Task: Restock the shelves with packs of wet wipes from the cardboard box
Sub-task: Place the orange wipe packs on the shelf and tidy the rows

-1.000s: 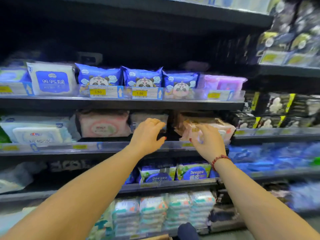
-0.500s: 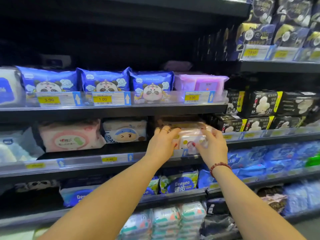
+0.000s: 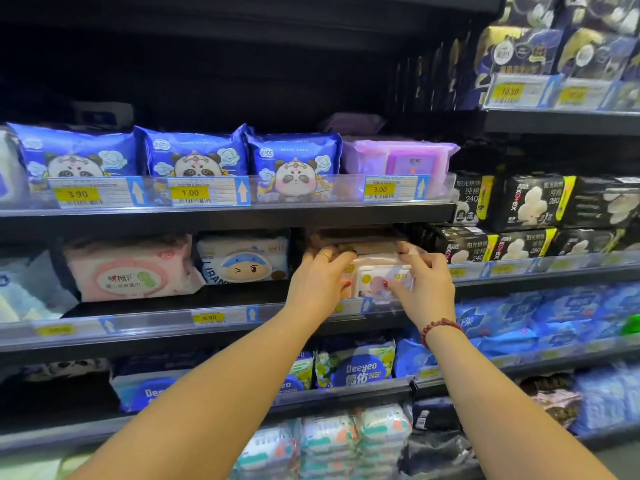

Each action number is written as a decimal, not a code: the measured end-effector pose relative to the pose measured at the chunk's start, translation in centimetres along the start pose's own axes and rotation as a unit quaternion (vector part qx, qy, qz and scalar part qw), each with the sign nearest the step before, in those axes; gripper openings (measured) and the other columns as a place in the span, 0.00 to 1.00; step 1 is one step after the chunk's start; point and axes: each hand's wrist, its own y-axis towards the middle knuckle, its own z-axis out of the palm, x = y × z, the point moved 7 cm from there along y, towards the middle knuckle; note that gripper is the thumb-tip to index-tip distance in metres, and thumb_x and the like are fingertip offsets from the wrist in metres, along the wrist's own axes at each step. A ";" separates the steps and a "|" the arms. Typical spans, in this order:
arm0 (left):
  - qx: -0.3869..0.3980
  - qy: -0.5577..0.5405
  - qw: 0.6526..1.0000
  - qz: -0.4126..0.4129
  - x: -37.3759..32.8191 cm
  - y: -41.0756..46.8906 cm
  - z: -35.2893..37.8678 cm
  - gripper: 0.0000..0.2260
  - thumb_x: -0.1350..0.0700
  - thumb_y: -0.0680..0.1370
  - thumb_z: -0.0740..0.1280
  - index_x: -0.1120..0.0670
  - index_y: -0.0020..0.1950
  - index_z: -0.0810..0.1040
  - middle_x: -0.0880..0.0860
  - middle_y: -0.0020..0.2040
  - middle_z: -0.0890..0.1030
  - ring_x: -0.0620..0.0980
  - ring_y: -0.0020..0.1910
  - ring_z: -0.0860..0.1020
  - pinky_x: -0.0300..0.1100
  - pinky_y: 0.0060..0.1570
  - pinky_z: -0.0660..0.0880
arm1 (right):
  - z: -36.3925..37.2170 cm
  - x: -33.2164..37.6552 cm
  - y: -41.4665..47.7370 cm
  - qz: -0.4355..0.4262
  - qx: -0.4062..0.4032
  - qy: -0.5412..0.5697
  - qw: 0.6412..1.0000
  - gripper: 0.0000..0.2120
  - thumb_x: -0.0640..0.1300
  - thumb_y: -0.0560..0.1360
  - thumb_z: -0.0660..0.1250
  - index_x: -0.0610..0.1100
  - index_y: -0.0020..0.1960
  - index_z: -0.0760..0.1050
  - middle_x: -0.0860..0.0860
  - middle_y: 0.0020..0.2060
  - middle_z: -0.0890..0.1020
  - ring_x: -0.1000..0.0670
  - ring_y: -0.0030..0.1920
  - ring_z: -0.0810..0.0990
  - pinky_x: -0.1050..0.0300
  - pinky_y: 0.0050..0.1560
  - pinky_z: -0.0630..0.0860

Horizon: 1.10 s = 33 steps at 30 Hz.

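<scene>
**A:** What lies at centre right of the frame?

**B:** A pack of wet wipes [image 3: 379, 277]. It sits at the front of the middle shelf [image 3: 145, 336], just behind the clear price rail [image 3: 221, 317], and both hands are on it.

**A:** How are the hands set?

**B:** The left hand [image 3: 317, 284] curls its fingers over the upper left edge, with the thumb on the front face. The right hand [image 3: 424, 289] grips the upper right corner the same way. Neither hand is spread wide.

**A:** What does the pack look like?

**B:** It has a pale pink film wrapper. On the front is a white flip lid with a round pink mark and a yellow dot. The print is too blurred to read.

**A:** How would it handle?

**B:** Probably soft and yielding, with some weight from the damp contents, and the film looks slick. The two ends seem the best place to hold it, since the lid might pop open if pressed.
</scene>
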 end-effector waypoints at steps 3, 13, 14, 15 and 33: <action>0.021 0.028 0.999 0.008 -0.3 0.0 -0.3 0.21 0.52 0.79 0.63 0.43 0.71 0.64 0.52 0.66 0.71 0.58 0.62 0.69 0.51 0.52 0.75 | 0.0 0.2 -0.1 0.001 0.031 -0.028 0.999 0.24 0.48 0.71 0.74 0.46 0.64 0.74 0.43 0.59 0.70 0.41 0.58 0.72 0.50 0.57 0.73; 0.037 0.084 0.991 0.095 -0.8 -4.5 -4.9 0.24 0.49 0.76 0.65 0.50 0.71 0.66 0.52 0.68 0.70 0.52 0.68 0.66 0.47 0.60 0.70 | -3.8 3.3 -4.3 -0.023 0.087 -0.120 0.989 0.27 0.51 0.75 0.67 0.47 0.72 0.65 0.44 0.68 0.71 0.41 0.64 0.71 0.46 0.58 0.74; 0.033 0.084 0.992 0.093 -0.3 -5.4 -5.4 0.24 0.49 0.76 0.65 0.51 0.71 0.67 0.52 0.68 0.70 0.53 0.68 0.66 0.47 0.60 0.70 | -4.1 4.0 -5.4 -0.039 0.087 -0.121 0.988 0.27 0.51 0.75 0.67 0.45 0.71 0.66 0.44 0.67 0.72 0.41 0.63 0.72 0.46 0.58 0.74; 0.031 0.081 0.992 0.089 0.2 -6.6 -5.9 0.24 0.49 0.76 0.65 0.51 0.71 0.67 0.52 0.68 0.71 0.53 0.68 0.66 0.47 0.60 0.70 | -4.2 4.8 -6.5 -0.054 0.089 -0.122 0.987 0.26 0.51 0.75 0.67 0.45 0.70 0.67 0.44 0.65 0.72 0.41 0.62 0.72 0.46 0.57 0.74; 0.029 0.125 0.990 -0.063 13.6 -30.4 -12.6 0.25 0.49 0.66 0.75 0.56 0.62 0.78 0.57 0.56 0.80 0.59 0.56 0.78 0.50 0.48 0.78 | -0.7 16.3 -23.4 -0.157 0.200 -0.090 0.963 0.29 0.53 0.77 0.65 0.46 0.74 0.61 0.48 0.69 0.69 0.45 0.68 0.67 0.51 0.66 0.70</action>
